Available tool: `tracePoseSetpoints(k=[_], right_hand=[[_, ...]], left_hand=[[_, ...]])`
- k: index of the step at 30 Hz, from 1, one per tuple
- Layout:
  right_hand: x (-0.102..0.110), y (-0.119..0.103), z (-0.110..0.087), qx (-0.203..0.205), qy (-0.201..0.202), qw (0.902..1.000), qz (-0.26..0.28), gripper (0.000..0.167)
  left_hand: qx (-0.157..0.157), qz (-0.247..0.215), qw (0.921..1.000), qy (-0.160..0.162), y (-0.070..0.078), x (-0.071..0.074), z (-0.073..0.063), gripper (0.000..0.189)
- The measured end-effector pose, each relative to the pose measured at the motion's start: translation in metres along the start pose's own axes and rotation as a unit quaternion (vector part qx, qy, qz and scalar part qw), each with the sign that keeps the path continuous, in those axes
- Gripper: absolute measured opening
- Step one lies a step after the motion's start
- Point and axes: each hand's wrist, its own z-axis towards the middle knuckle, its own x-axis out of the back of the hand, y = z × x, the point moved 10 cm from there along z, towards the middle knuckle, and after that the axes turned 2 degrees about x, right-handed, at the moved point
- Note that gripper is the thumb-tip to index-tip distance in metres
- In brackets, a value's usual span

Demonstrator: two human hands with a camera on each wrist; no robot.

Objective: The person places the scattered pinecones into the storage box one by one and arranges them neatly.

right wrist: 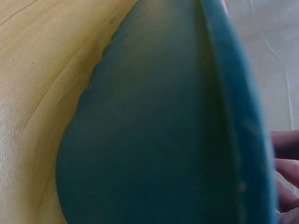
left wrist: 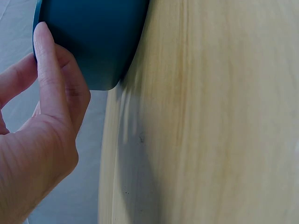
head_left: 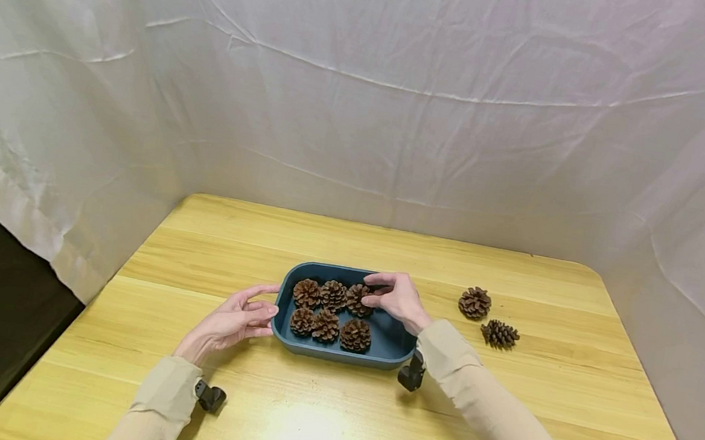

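Observation:
A dark blue tray (head_left: 392, 346) with rounded corners stands on the wooden table, with several brown pine cones in two rows inside it. My right hand (head_left: 400, 300) reaches over its back edge and pinches the back-row pine cone (head_left: 356, 300) furthest right between thumb and fingers. In front of that one sits another pine cone (head_left: 356, 335). At the tray's left end my left hand (head_left: 237, 318) touches the outer wall and rim with thumb and fingers, also seen by the left wrist camera. The tray wall hides most of the right hand from its wrist camera.
Two loose pine cones lie on the table right of the tray, a rounder pine cone (head_left: 475, 303) and a longer pine cone (head_left: 500, 335). Pale curtains (head_left: 409, 108) hang behind and beside the table (head_left: 242, 234).

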Motion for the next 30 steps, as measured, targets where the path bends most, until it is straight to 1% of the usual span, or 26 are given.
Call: tracePoseSetpoints(k=[5,12,23,30], right_hand=[[0.0,-0.002,-0.001,0.008,0.0,1.0,0.006,0.042],[0.001,-0.004,-0.004,0.007,-0.002,0.9989,0.046,0.043],[0.003,-0.006,-0.005,0.018,-0.005,0.9971,0.074,0.045],[0.008,-0.006,-0.012,0.021,-0.003,0.9947,0.1,0.046]], left_hand=[[-0.001,0.001,1.0,-0.005,0.0,0.0,0.0,0.062],[0.004,0.005,1.0,0.002,-0.003,0.001,0.001,0.063],[0.003,0.002,1.0,0.002,-0.002,0.001,0.0,0.062],[0.007,-0.003,1.0,0.004,-0.003,0.001,0.001,0.063]])
